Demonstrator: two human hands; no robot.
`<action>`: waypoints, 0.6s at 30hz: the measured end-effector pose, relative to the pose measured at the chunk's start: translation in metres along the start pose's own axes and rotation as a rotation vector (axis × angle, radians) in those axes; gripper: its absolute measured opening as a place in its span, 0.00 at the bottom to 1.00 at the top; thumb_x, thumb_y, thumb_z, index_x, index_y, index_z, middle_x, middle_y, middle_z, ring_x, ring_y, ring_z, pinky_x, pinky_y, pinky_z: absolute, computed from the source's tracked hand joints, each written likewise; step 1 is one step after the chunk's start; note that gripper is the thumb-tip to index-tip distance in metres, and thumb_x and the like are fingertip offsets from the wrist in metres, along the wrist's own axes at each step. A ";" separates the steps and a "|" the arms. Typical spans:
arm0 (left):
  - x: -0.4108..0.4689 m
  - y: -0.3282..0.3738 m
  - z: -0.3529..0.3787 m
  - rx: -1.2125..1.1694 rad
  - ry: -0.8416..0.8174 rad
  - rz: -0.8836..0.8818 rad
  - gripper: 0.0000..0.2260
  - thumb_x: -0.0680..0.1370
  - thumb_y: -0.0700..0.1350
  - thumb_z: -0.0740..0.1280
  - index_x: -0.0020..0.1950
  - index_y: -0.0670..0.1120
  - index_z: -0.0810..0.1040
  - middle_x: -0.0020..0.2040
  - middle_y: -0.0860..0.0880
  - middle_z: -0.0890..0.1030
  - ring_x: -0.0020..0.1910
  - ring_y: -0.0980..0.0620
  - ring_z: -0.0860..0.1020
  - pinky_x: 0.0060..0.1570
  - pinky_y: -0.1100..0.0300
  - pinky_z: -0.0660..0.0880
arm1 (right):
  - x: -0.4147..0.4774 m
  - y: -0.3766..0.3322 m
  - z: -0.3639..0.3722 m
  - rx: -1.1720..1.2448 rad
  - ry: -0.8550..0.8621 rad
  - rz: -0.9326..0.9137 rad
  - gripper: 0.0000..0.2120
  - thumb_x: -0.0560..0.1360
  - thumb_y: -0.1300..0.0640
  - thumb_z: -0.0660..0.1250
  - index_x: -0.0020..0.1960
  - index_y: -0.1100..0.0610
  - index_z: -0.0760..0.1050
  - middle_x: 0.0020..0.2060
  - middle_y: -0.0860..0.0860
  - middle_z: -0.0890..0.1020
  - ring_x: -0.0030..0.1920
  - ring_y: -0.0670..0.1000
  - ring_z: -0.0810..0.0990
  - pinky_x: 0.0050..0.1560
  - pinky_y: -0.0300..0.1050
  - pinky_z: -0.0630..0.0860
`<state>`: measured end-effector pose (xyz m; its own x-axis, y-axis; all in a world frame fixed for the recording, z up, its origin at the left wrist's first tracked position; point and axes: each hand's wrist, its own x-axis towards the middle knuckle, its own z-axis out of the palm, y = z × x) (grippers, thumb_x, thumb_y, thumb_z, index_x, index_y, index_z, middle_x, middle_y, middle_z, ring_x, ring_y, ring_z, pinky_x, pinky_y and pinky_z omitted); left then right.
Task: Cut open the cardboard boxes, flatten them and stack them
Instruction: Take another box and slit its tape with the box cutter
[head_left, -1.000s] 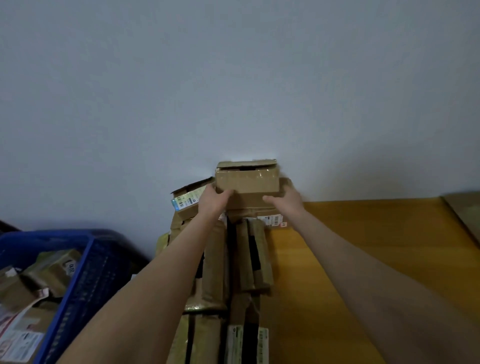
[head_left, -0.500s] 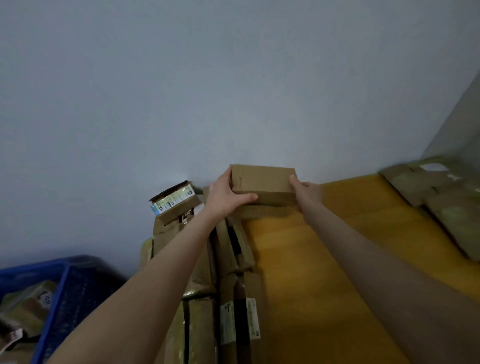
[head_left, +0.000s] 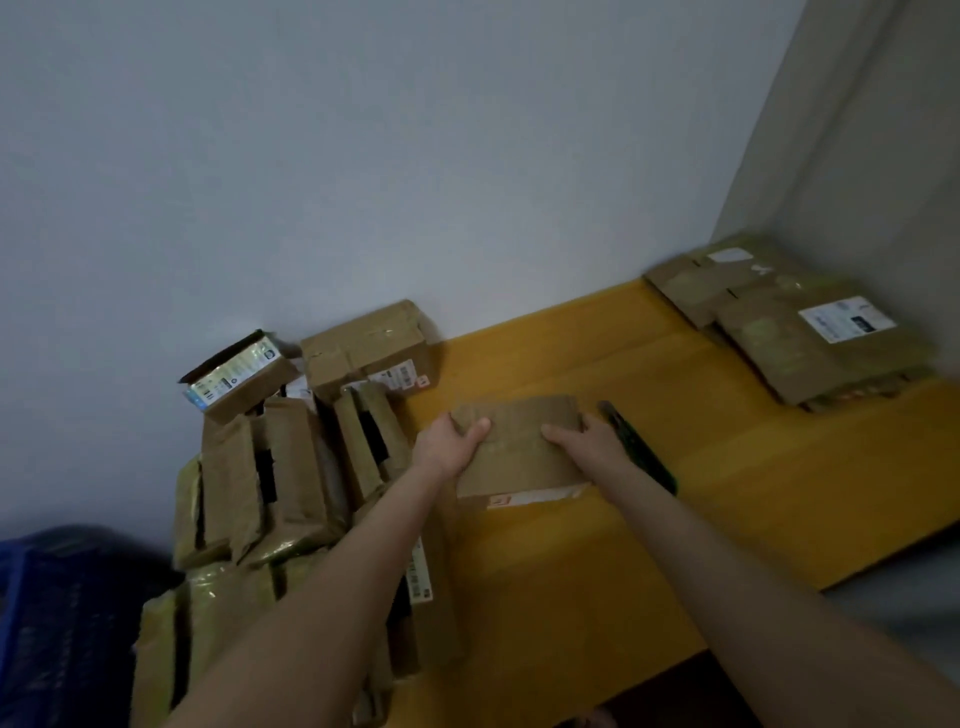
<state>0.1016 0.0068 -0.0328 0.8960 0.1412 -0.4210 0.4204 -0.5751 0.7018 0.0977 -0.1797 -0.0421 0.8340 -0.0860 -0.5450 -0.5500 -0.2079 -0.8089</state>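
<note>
A small brown cardboard box sits on the yellow table, a white label at its near edge. My left hand grips its left end, thumb on top. My right hand grips its right end the same way. Just right of that hand a dark utility knife lies on the table. At the far right corner rests a stack of flattened boxes.
A pile of taped, unopened boxes fills the table's left side, one larger box against the grey wall. A blue crate stands at the lower left. The table's front edge runs diagonally at the lower right.
Both hands have lifted the small box off the pile by the wall and brought it down onto the table in front of me. The view has swung right, showing the flattened stack.
</note>
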 end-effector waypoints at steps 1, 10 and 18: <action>0.002 -0.002 0.011 0.034 0.025 -0.032 0.26 0.79 0.57 0.64 0.72 0.44 0.66 0.68 0.43 0.74 0.65 0.43 0.73 0.65 0.50 0.71 | 0.005 0.008 0.001 -0.046 0.015 0.000 0.30 0.75 0.48 0.69 0.73 0.57 0.64 0.65 0.54 0.74 0.59 0.55 0.76 0.53 0.48 0.75; 0.014 -0.013 0.079 0.888 -0.132 0.223 0.58 0.64 0.68 0.73 0.79 0.52 0.38 0.80 0.49 0.40 0.78 0.44 0.39 0.73 0.41 0.40 | 0.045 0.055 -0.014 -0.561 0.153 -0.034 0.22 0.82 0.43 0.51 0.66 0.54 0.73 0.60 0.57 0.78 0.60 0.60 0.75 0.54 0.50 0.71; 0.033 -0.010 0.087 0.981 -0.184 0.201 0.59 0.63 0.69 0.72 0.78 0.53 0.35 0.78 0.46 0.49 0.77 0.42 0.47 0.73 0.37 0.48 | 0.079 0.090 -0.063 -1.011 0.113 0.067 0.28 0.81 0.51 0.56 0.78 0.49 0.49 0.75 0.59 0.53 0.73 0.61 0.55 0.71 0.56 0.59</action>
<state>0.1144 -0.0530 -0.1036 0.8661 -0.1092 -0.4877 -0.1122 -0.9934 0.0231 0.1171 -0.2669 -0.1438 0.8307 -0.2086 -0.5161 -0.3453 -0.9203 -0.1839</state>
